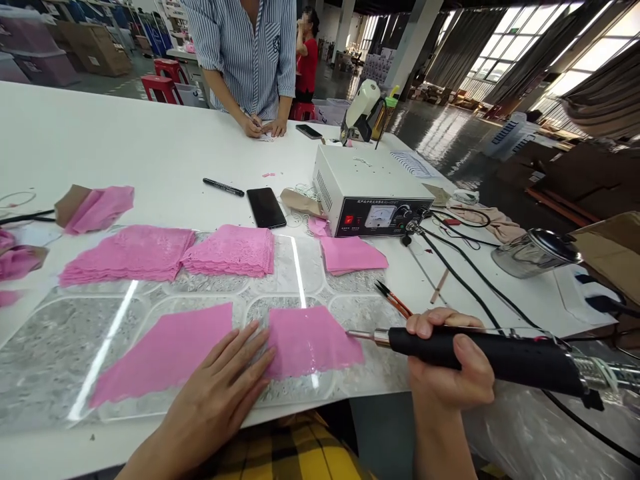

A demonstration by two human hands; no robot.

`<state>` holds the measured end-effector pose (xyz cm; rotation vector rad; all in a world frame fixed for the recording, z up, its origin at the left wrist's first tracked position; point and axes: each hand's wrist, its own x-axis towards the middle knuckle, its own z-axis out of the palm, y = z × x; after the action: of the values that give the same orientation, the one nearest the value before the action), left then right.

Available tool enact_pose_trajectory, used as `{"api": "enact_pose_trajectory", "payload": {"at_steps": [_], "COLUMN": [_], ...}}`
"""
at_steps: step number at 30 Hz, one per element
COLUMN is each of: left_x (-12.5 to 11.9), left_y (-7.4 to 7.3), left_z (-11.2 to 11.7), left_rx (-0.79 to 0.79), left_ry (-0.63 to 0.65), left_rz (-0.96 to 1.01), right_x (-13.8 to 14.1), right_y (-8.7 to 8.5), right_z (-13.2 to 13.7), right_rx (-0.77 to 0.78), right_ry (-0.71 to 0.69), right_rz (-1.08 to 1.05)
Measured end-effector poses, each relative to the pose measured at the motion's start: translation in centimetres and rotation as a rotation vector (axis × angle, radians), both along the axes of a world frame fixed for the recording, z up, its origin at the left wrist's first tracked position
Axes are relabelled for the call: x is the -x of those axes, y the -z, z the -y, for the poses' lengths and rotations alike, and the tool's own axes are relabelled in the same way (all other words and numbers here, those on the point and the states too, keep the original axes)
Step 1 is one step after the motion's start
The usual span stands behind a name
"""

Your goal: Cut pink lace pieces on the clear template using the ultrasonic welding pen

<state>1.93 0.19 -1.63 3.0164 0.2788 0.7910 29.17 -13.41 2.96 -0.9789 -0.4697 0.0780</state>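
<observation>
My left hand (pixel 220 387) lies flat with fingers stretched, pressing on a pink lace piece (pixel 165 353) that overlaps a second pink lace piece (pixel 310 343) on a clear sheet over a patterned mat (pixel 45 347). My right hand (pixel 450 367) is wrapped round a black handheld tool (pixel 500 357). Its metal tip (pixel 361 335) touches the right edge of the second piece.
Stacks of pink lace (pixel 130 253) (pixel 233 250) and a smaller pile (pixel 353 255) lie behind. A white control box (pixel 373 193), a phone (pixel 266 207), a pen (pixel 223 187) and cables (pixel 465 267) sit on the white table. A person in a striped shirt (pixel 250 53) stands across it.
</observation>
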Motion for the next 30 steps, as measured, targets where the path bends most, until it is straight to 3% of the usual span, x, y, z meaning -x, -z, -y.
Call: {"api": "enact_pose_trajectory", "payload": {"at_steps": [9,30], "left_x": [0.1,0.1], "left_y": [0.4,0.1], "left_z": [-0.1,0.2], "left_rx": [0.008,0.015], "left_ry": [0.004,-0.003], "left_rz": [-0.01,-0.004], "right_x": [-1.0,-0.7], "right_y": [-0.5,-0.1], "right_z": [2.6,2.2], "right_rx": [0.004,0.051], "right_ry": [0.064,0.055], "right_rz": [-0.026,-0.017]}}
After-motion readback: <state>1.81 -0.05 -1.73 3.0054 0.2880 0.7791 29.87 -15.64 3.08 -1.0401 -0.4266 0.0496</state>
